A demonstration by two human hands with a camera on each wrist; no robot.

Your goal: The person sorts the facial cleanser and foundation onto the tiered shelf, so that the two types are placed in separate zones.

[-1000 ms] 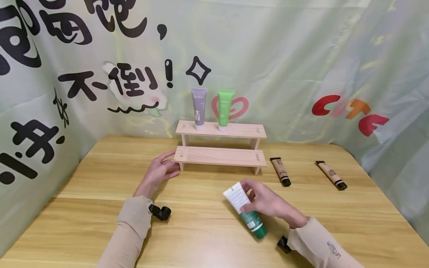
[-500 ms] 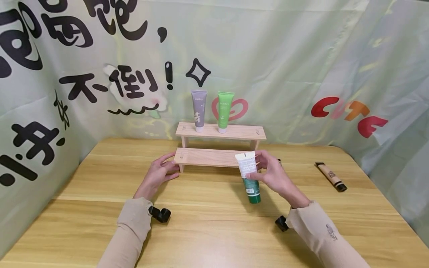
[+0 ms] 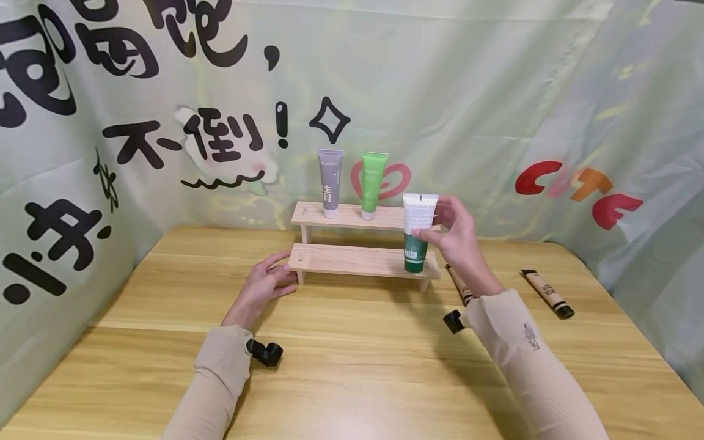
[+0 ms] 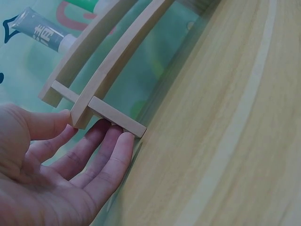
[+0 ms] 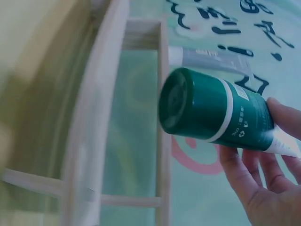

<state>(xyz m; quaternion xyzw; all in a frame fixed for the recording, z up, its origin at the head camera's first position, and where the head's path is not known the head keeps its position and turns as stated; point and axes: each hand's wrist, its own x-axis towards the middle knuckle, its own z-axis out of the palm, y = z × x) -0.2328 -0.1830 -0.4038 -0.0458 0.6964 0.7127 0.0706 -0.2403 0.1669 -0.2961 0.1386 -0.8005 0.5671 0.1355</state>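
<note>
My right hand (image 3: 459, 238) pinches a white and dark green squeeze tube (image 3: 415, 252) by its sides, thumb toward me. The tube is upright, green cap down, near the right end of a two-step wooden shelf (image 3: 352, 259). In the right wrist view, its cap (image 5: 176, 101) appears off the boards. My left hand (image 3: 263, 286) holds the shelf's left end; in the left wrist view the thumb (image 4: 51, 124) touches the board's corner and the fingers lie by the leg. A purple tube (image 3: 330, 186) and a light green tube (image 3: 374, 189) stand on the upper step.
Two beige tubes with black caps lie on the table (image 3: 330, 366) at the right: one tube (image 3: 547, 293) in full view, the other tube (image 3: 458, 283) partly behind my right wrist. A printed curtain (image 3: 467, 91) hangs close behind the shelf.
My right hand has carried the green and white tube up and forward from over the table to the shelf, turning it from slanted to upright. My left hand has stayed at the shelf's end.
</note>
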